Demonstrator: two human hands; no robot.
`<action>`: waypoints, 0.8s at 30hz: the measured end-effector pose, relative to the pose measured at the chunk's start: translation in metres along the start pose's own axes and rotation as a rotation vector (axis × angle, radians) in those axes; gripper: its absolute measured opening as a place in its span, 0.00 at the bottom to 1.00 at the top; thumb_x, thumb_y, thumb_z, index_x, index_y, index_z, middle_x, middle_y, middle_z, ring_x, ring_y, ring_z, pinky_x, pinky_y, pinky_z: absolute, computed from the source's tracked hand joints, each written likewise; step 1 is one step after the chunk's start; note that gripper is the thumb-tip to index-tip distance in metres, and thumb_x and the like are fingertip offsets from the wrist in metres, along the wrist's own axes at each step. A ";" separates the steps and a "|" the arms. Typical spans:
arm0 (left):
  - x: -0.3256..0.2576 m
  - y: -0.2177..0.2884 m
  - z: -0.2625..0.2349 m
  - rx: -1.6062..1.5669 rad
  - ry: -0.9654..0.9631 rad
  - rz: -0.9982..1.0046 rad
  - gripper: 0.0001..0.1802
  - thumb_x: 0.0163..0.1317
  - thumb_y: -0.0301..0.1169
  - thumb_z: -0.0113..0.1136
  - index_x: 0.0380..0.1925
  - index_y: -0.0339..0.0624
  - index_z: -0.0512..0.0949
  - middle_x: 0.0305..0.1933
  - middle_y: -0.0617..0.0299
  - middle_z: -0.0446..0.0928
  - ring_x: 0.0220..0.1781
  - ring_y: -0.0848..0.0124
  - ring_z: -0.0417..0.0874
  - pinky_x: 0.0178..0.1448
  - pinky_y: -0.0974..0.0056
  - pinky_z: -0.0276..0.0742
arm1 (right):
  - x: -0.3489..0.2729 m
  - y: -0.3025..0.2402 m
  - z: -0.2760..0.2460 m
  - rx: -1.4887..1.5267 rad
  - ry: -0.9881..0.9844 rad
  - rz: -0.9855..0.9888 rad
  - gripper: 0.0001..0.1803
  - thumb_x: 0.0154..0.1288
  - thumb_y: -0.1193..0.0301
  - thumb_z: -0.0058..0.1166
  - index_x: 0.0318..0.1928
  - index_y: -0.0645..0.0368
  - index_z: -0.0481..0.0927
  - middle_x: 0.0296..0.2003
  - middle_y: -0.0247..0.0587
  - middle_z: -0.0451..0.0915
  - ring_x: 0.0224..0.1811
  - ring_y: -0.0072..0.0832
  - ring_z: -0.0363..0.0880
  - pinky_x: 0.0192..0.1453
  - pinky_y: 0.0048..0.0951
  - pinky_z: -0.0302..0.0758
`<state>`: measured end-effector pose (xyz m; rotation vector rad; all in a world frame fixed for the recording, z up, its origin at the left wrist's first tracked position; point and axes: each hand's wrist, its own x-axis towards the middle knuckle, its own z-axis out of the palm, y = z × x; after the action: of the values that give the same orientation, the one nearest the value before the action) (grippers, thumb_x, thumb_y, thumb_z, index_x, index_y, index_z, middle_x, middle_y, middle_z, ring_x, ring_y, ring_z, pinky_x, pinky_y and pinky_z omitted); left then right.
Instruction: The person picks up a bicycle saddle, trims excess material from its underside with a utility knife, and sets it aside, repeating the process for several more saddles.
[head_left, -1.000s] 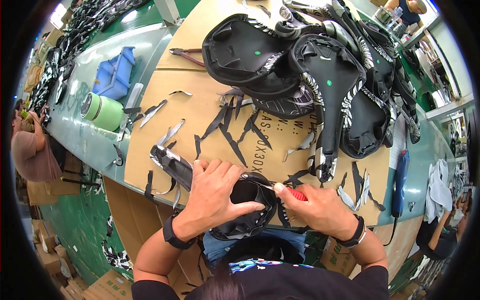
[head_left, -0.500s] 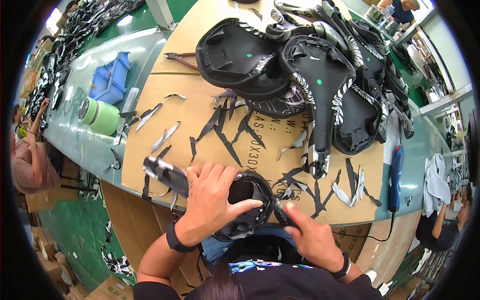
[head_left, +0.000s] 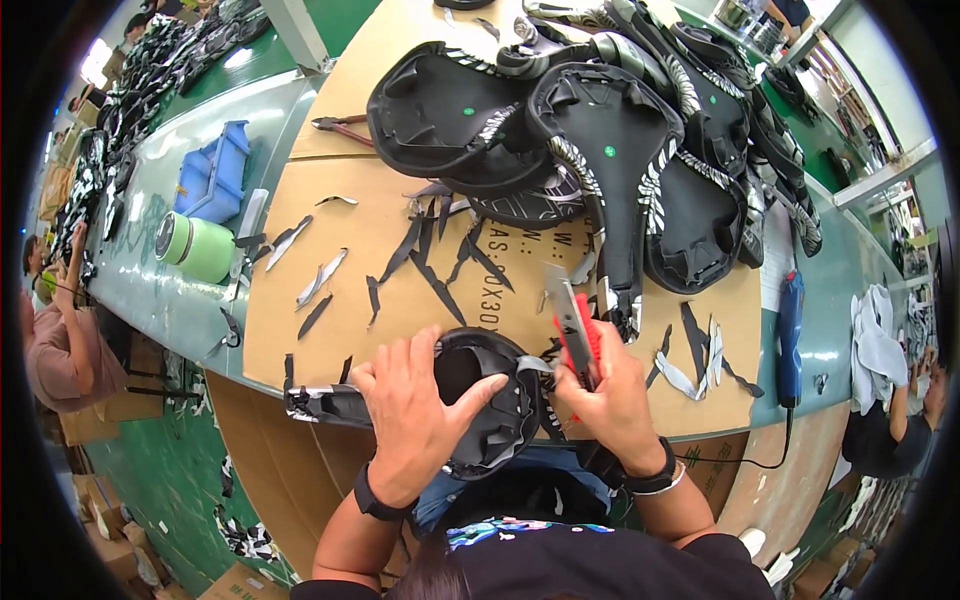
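A black bicycle saddle [head_left: 503, 425] lies underside up at the table's near edge, its narrow nose pointing left. My left hand [head_left: 412, 415] grips it, thumb reaching into the hollow underside and fingers over the far side. My right hand [head_left: 615, 400] is closed around a red utility knife [head_left: 578, 335]. The metal blade end points up and away from me, just right of the saddle and apart from it. A pale strip [head_left: 533, 365] shows at the saddle's right rim.
Several more saddles [head_left: 600, 130] are piled at the far side of the cardboard [head_left: 290, 340]. Trimmed strips [head_left: 425, 255] lie scattered around. Red-handled pliers [head_left: 343, 127], a blue bin [head_left: 214, 175] and a green flask [head_left: 195, 247] sit left; a blue corded tool [head_left: 791, 335] lies right.
My right hand has lifted the knife away from the saddle's rim and turned its blade upward. The saddle has turned slightly, its nose swinging nearer to me, while my left hand keeps hold.
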<state>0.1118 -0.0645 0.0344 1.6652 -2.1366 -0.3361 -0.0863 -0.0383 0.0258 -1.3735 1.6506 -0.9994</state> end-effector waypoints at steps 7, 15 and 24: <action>0.024 0.014 0.018 -0.175 -0.026 0.324 0.08 0.47 0.29 0.69 0.30 0.49 0.84 0.34 0.69 0.73 0.39 0.69 0.71 0.47 0.60 0.58 | 0.005 -0.011 0.002 0.055 -0.128 -0.089 0.24 0.58 0.76 0.62 0.55 0.62 0.71 0.32 0.37 0.79 0.30 0.20 0.77 0.35 0.23 0.73; 0.029 0.011 0.019 -0.378 -0.048 0.229 0.08 0.45 0.24 0.70 0.28 0.43 0.84 0.28 0.67 0.76 0.32 0.67 0.70 0.41 0.62 0.60 | -0.013 0.012 -0.038 -0.305 -0.256 -0.281 0.28 0.66 0.68 0.58 0.67 0.49 0.69 0.27 0.43 0.77 0.21 0.38 0.76 0.24 0.36 0.72; 0.027 0.010 0.015 -0.414 -0.063 0.224 0.07 0.46 0.23 0.70 0.29 0.41 0.84 0.28 0.66 0.77 0.33 0.67 0.71 0.41 0.62 0.63 | -0.020 0.002 -0.035 -0.560 -0.330 -0.269 0.30 0.66 0.66 0.57 0.68 0.48 0.67 0.21 0.40 0.71 0.17 0.39 0.72 0.18 0.38 0.67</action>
<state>0.0912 -0.0890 0.0296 1.1876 -2.0921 -0.7134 -0.1156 -0.0146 0.0395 -2.0480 1.5752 -0.4141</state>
